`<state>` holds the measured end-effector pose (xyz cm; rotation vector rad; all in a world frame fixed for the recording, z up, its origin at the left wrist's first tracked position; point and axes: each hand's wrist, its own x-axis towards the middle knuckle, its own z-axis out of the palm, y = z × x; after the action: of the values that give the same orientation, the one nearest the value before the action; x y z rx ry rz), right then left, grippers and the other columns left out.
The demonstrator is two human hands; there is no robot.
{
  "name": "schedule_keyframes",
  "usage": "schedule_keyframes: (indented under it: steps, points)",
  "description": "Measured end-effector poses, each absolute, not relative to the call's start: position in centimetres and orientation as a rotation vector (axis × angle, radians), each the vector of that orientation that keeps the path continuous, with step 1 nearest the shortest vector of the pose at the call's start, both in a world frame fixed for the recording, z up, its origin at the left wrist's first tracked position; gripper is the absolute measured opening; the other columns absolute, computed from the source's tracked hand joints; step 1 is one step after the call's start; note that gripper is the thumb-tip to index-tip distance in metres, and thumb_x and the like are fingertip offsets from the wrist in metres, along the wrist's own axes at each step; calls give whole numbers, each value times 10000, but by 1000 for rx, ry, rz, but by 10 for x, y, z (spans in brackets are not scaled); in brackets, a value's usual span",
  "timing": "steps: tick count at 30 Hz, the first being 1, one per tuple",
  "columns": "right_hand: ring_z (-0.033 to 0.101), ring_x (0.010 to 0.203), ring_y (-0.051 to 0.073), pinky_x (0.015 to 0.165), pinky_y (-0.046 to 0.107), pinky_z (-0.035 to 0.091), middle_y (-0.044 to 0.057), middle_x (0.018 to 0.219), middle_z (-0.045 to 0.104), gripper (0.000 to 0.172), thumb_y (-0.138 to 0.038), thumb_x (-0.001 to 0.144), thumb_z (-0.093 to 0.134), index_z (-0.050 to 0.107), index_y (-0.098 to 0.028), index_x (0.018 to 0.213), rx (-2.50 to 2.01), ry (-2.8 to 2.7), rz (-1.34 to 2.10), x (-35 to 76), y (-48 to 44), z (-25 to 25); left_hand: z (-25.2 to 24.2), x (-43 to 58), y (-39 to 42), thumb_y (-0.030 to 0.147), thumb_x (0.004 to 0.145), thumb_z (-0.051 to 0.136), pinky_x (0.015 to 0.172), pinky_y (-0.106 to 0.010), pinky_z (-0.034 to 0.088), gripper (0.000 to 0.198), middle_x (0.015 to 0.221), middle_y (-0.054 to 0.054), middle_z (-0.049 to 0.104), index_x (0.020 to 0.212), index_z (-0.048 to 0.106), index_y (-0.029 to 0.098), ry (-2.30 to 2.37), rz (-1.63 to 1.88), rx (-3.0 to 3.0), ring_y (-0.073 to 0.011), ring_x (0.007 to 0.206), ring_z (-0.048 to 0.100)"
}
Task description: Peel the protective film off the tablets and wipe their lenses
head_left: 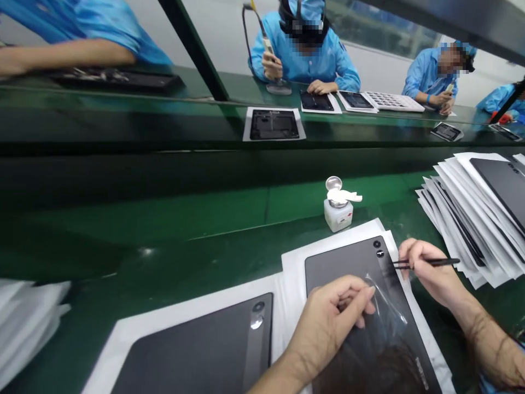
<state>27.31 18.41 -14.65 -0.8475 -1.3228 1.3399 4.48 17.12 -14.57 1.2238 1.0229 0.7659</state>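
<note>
Left hand [328, 323], lower centre of the frame, pinches a clear film [389, 306] over a dark tablet back cover [340, 265] lying on white sheets [294, 264]. At lower right, the right hand [426, 268] grips black tweezers [438, 262], tips near the camera lenses [379, 253]. A dispenser bottle [338, 216] stands above the cover, right of centre.

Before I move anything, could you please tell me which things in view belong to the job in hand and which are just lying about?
In use:
- black tweezers, in the right hand
- clear film, in the left hand
- dark tablet, under the film

Seemingly lying about:
- second tablet, to the left
- white bottle, untouched
- stack of white sheets and tablets
</note>
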Motion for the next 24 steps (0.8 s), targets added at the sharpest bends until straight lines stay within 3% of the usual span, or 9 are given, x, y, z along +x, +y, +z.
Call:
schedule_keyframes:
  steps: [6, 17, 24]
  points:
    - [626, 670, 119, 602, 233, 525, 0, 839, 658, 193, -214, 789, 851, 661, -213, 822, -712, -1339, 1435, 282, 170, -155, -162, 42, 168, 398, 875, 671, 479, -180, 423, 237, 623, 5, 717, 761, 707, 193, 1052, 814, 1201, -97, 485, 578]
    - [671, 681, 159, 615, 278, 549, 22, 774, 698, 218, -213, 728, 868, 651, -206, 720, -856, -1313, 1481, 278, 169, -153, -128, 50, 159, 352, 730, 726, 508, -203, 405, 161, 530, 41, 695, 607, 721, 248, 1316, 900, 991, -107, 474, 561]
    - [635, 553, 126, 497, 244, 535, 18, 777, 707, 240, -267, 757, 854, 625, -199, 735, -851, -1241, 1573, 275, 170, -152, -119, 58, 158, 336, 704, 697, 514, -218, 419, 156, 504, 54, 675, 561, 712, 273, 1365, 940, 990, -116, 462, 548]
